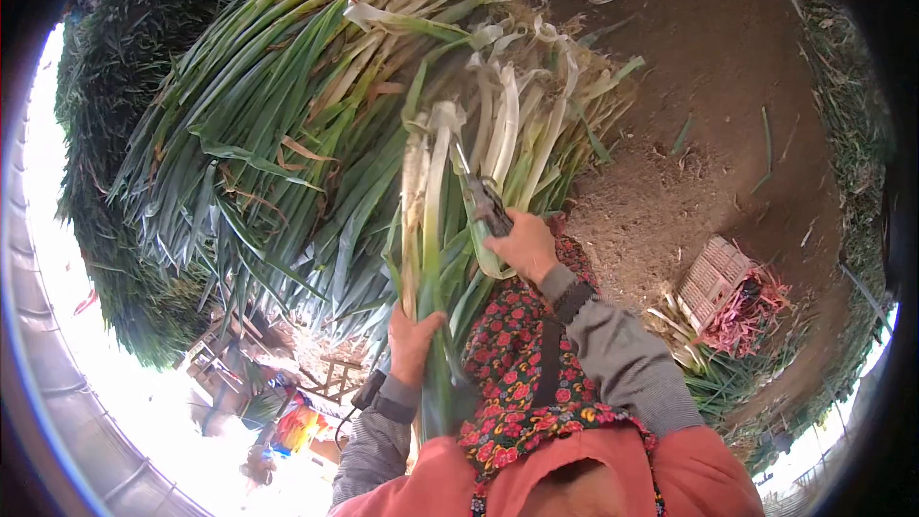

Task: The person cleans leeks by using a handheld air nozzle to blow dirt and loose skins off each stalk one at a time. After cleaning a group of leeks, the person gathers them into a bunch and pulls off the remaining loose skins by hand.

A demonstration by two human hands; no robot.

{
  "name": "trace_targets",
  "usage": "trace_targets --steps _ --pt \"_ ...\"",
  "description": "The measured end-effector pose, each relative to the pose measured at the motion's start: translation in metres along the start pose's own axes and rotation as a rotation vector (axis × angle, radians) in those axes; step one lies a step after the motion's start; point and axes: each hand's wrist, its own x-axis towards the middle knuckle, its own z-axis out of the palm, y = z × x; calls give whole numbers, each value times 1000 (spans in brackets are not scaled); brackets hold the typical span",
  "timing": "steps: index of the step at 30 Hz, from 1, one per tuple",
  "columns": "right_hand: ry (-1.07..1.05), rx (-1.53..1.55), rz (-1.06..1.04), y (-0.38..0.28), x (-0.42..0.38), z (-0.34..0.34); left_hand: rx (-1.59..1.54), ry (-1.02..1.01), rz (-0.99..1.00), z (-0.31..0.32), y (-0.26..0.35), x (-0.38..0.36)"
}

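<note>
My left hand [412, 340] is closed round the green stalks of a few long green onions [433, 220]. Their pale root ends point up and away from me, and their leaves trail down over my lap. In my right hand [526, 247] is a dark hand tool with a thin metal tip [489, 208]. The tip lies right alongside the upper white stems. A loose green leaf hangs just beneath the tool. Beyond my hands spreads a large heap of green onions [278, 124], with several white stems [507, 124] at its near right side.
Brown soil [708, 124] with scattered leaf scraps lies to the right. A woven basket [714, 287] there holds red strips [751, 311]. Dark green onion piles [105, 134] stand far left. A wooden frame [225, 359] sits lower left. A flowered apron [517, 354] covers my lap.
</note>
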Motion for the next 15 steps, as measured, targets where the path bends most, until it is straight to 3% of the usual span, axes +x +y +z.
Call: trace_targets --steps 4,7,12,15 --pt "-1 -13 43 6 27 5 -28 10 56 3 -12 6" --pt "182 -18 -1 1 52 8 -10 4 36 1 -17 10" --pt "6 -63 -5 -6 17 -6 10 -26 -7 -3 -9 5" --pt "55 -50 37 19 56 18 7 -34 -1 -1 -7 7"
